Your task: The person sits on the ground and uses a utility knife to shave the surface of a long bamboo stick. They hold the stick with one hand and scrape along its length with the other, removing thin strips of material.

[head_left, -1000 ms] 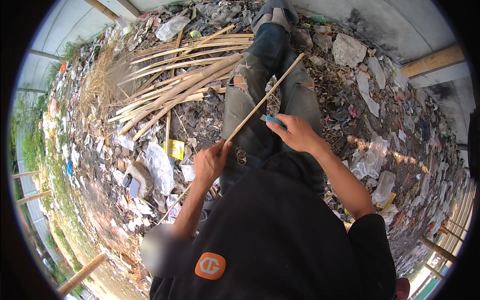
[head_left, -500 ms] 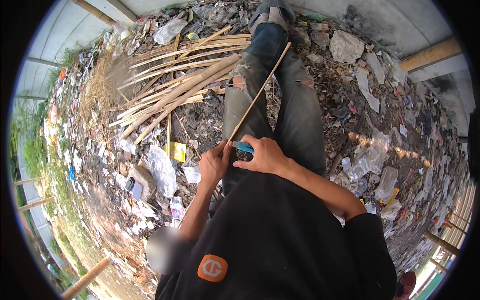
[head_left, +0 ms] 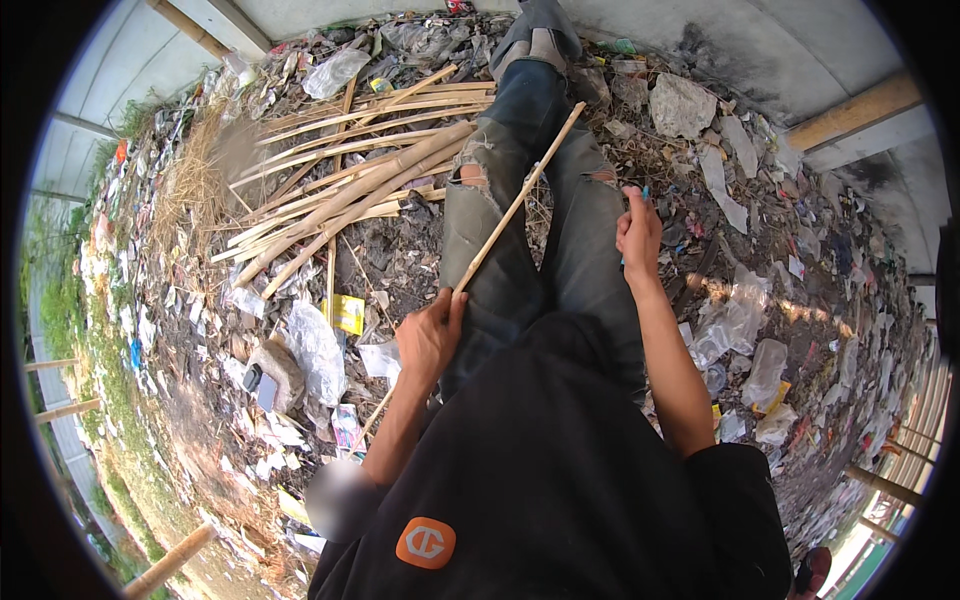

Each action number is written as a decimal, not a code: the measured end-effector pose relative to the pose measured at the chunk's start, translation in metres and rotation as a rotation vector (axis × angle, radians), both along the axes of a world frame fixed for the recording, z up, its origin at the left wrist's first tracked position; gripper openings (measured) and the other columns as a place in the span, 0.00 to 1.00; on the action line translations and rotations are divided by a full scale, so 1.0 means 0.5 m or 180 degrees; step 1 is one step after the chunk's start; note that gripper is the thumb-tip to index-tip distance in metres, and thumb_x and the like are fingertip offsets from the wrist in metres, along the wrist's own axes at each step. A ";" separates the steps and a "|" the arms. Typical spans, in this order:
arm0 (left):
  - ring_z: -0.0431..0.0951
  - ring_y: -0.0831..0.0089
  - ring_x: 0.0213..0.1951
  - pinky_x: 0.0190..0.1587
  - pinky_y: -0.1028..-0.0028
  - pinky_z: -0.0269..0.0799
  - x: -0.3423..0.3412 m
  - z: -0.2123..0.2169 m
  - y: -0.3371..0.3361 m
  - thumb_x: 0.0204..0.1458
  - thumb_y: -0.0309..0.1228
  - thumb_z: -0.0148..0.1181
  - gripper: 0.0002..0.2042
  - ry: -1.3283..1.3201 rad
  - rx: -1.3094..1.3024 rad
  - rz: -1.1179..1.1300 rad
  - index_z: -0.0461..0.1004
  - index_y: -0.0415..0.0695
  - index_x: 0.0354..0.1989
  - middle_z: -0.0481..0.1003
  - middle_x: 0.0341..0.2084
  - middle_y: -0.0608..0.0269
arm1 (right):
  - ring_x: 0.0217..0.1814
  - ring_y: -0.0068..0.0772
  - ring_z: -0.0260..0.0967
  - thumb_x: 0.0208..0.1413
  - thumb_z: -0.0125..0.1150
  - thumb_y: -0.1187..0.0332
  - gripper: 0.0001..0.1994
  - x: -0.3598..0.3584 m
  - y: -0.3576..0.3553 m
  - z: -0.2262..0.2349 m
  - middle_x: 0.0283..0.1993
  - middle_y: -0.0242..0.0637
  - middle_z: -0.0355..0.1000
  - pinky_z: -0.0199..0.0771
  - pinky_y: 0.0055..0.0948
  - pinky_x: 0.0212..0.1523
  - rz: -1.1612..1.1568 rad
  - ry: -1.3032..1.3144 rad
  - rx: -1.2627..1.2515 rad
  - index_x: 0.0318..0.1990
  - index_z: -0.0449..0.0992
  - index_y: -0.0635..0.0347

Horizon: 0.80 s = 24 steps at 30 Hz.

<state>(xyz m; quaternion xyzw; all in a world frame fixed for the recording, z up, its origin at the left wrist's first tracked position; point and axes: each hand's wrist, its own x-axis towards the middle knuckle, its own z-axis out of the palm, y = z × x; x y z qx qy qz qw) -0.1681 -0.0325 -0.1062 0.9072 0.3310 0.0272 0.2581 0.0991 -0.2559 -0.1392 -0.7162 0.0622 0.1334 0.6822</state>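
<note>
Litter-strewn brown ground (head_left: pixel 190 395) meets grey wall panels (head_left: pixel 800 50). A slender tan bamboo strip (head_left: pixel 515 206) slants over the dark trousered legs (head_left: pixel 595 235), far end forward-right; the left hand (head_left: pixel 426 335) pinches it. The right hand (head_left: pixel 640 238) encloses a small blue tool (head_left: pixel 645 192), mostly hidden. Split bamboo lengths (head_left: pixel 365 185) lie left of the legs.

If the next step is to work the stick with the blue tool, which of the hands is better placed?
Right hand, probably: it holds the blue tool and is clear of the stick. The left hand grips the stick, which slants over the trousers, so it seems better for steadying.
</note>
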 end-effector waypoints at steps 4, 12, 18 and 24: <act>0.83 0.45 0.28 0.32 0.51 0.77 0.001 0.001 0.000 0.66 0.51 0.58 0.17 0.0074 0.0099 -0.0118 0.81 0.50 0.43 0.80 0.21 0.48 | 0.32 0.61 0.76 0.71 0.49 0.40 0.30 -0.128 0.090 0.007 0.25 0.51 0.75 0.71 0.50 0.35 0.1790 -0.1210 -0.1252 0.35 0.80 0.62; 0.84 0.47 0.30 0.34 0.53 0.78 -0.022 -0.034 0.018 0.65 0.50 0.60 0.18 -0.0204 0.0112 -0.0161 0.83 0.51 0.53 0.82 0.25 0.50 | 0.32 0.66 0.78 0.69 0.51 0.37 0.31 -0.215 0.166 0.012 0.24 0.56 0.76 0.77 0.57 0.34 0.2920 -0.1842 -0.2215 0.35 0.77 0.63; 0.84 0.49 0.26 0.28 0.57 0.76 -0.109 -0.059 0.072 0.65 0.43 0.63 0.15 -0.0356 -0.0054 -0.0489 0.84 0.47 0.52 0.82 0.26 0.49 | 0.37 0.67 0.79 0.70 0.48 0.36 0.34 -0.050 0.151 0.003 0.30 0.58 0.79 0.79 0.57 0.38 0.2067 -0.1263 -0.2325 0.34 0.78 0.62; 0.83 0.49 0.24 0.26 0.58 0.75 -0.127 -0.051 0.070 0.66 0.41 0.62 0.14 -0.0161 -0.0162 -0.0383 0.84 0.46 0.50 0.80 0.23 0.47 | 0.36 0.66 0.79 0.69 0.51 0.37 0.32 -0.090 0.157 0.022 0.29 0.55 0.79 0.78 0.56 0.38 0.2547 -0.1635 -0.2321 0.32 0.78 0.62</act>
